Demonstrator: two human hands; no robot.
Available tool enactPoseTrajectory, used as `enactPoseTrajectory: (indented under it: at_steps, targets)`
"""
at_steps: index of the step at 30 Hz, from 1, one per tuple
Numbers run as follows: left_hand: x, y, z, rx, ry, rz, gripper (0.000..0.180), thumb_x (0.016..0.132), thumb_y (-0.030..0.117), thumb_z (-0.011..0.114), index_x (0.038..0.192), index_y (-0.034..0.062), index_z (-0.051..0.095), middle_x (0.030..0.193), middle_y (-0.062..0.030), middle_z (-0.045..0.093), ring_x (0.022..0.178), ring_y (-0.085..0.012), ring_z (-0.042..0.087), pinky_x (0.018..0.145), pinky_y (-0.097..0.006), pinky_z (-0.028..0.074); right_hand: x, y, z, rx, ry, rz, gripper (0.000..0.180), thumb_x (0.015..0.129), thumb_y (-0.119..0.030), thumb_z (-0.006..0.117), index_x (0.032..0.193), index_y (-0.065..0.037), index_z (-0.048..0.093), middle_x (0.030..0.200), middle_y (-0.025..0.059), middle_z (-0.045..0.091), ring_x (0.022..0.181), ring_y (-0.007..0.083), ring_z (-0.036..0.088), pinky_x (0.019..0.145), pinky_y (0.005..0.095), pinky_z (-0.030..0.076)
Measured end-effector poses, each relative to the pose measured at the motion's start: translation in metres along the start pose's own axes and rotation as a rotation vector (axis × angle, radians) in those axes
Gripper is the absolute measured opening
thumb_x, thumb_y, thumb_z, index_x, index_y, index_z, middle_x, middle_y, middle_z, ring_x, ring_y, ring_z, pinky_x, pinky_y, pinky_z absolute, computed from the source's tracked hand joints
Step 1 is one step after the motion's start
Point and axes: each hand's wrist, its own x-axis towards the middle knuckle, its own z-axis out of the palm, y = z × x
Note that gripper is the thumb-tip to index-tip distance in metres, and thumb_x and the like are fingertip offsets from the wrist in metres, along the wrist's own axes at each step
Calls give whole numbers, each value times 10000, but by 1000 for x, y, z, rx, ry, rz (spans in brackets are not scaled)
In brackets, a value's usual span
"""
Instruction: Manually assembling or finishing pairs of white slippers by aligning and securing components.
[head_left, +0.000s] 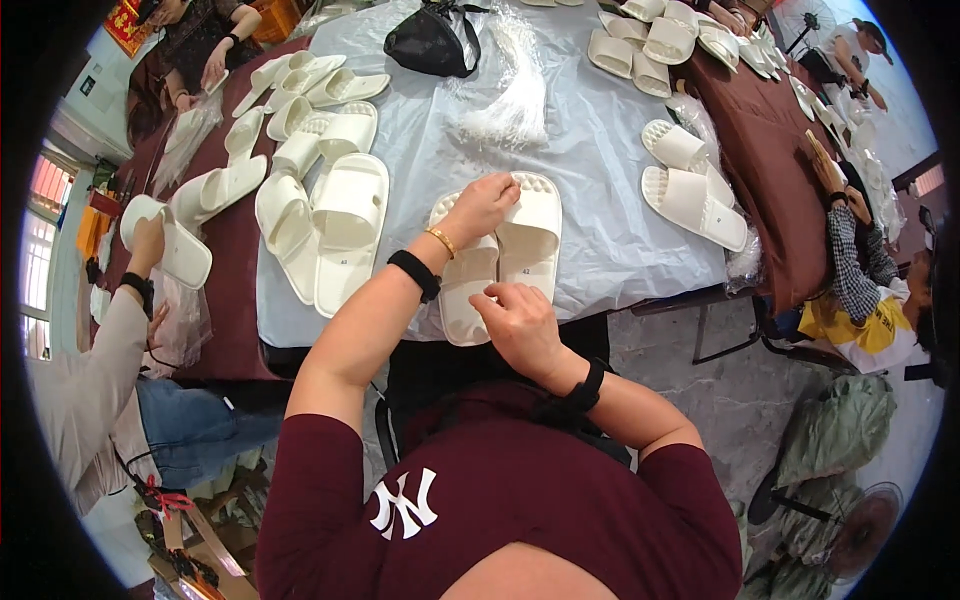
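Note:
Two white slide slippers (525, 232) lie side by side on the grey plastic sheet (590, 140) in front of me. My left hand (484, 203) rests on their far ends, fingers curled over the tops of the straps. My right hand (517, 313) pinches at the near edge of the pair, between the two heels. The left slipper (462, 290) is partly hidden under my left forearm. Both wrists carry black bands, and the left one also has a gold bracelet.
More white slippers (345, 225) lie in a row to the left, another pair (690, 195) to the right. A bundle of white plastic ties (510, 110) and a black bag (432, 42) sit further back. A person at left holds a slipper (170, 240); others sit around the table.

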Motion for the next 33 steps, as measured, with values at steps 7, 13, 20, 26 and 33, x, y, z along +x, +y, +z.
enactPoseTrajectory:
  at_steps: [7,13,20,26,33]
  targets:
    - [-1,-1,0,-44,28,-47,251,919,213,540,975,-19,617,870,-145,651,781,-207,597,717,-325,468,-3,28,6,-32,75,117,161,724,-60,623,880,-68,661,859,73,628,773,245,613,688,359,481]
    - [-1,-5,2,-66,-5,-84,246,914,219,550,930,-17,616,782,-115,635,710,-177,558,666,-317,460,0,55,4,-76,131,170,127,758,-66,648,882,-48,663,886,96,635,803,284,616,693,382,487]
    - [0,-3,-1,-250,-67,-216,250,928,226,543,936,-8,633,824,-19,622,755,-96,521,695,-256,433,-1,63,13,-98,149,240,91,782,-77,638,862,-36,654,867,105,621,782,296,597,680,393,477]
    - [0,-15,-9,-286,325,-167,254,871,228,591,901,-17,654,739,-106,647,648,-168,580,627,-306,464,0,62,16,-84,192,259,74,777,-69,626,841,-37,645,862,95,617,776,288,594,672,389,480]
    - [-5,-3,-11,-188,193,-163,232,859,213,633,893,-13,672,725,-46,642,657,-105,541,618,-272,454,0,65,18,-110,203,258,100,777,-75,625,866,-38,653,877,86,614,767,279,590,659,383,483]
